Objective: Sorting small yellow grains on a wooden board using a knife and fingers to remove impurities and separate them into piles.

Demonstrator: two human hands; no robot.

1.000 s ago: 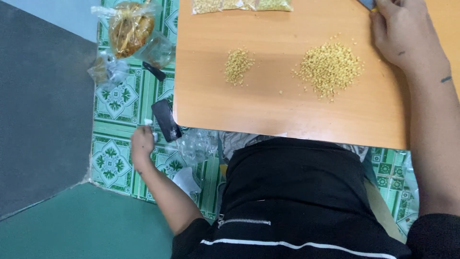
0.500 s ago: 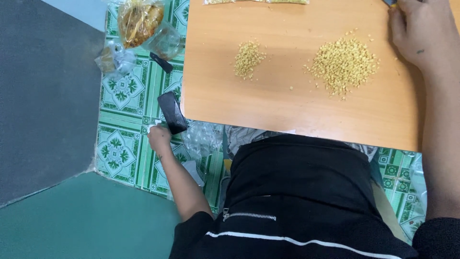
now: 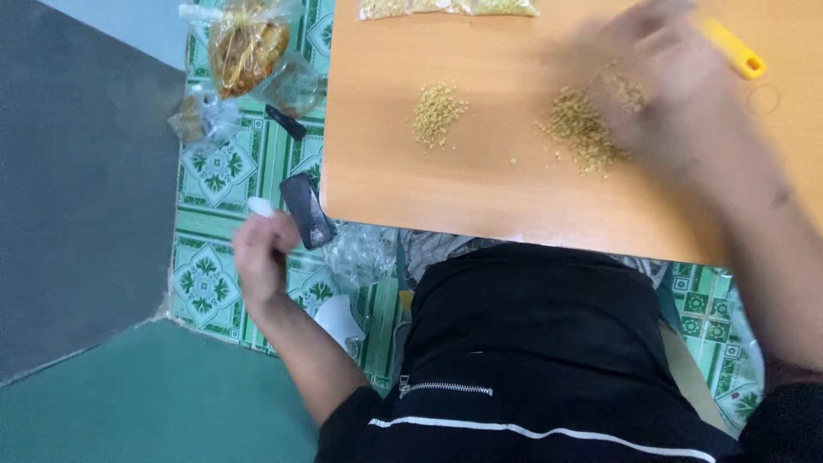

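Below, left hand (image 3: 261, 257) pinches a small white piece (image 3: 260, 207) beside clear bags (image 3: 244, 43); right hand (image 3: 677, 77) blurred, grip untellable.

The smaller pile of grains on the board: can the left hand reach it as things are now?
Probably yes. The left hand is down beside the board, near a dark flat object. The smaller pile lies on open board, with nothing between them. The blurred right hand is over the larger pile.

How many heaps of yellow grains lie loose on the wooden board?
2. The small heap lies left of the middle of the wooden board. The larger heap lies to its right, partly covered by the blurred right hand.
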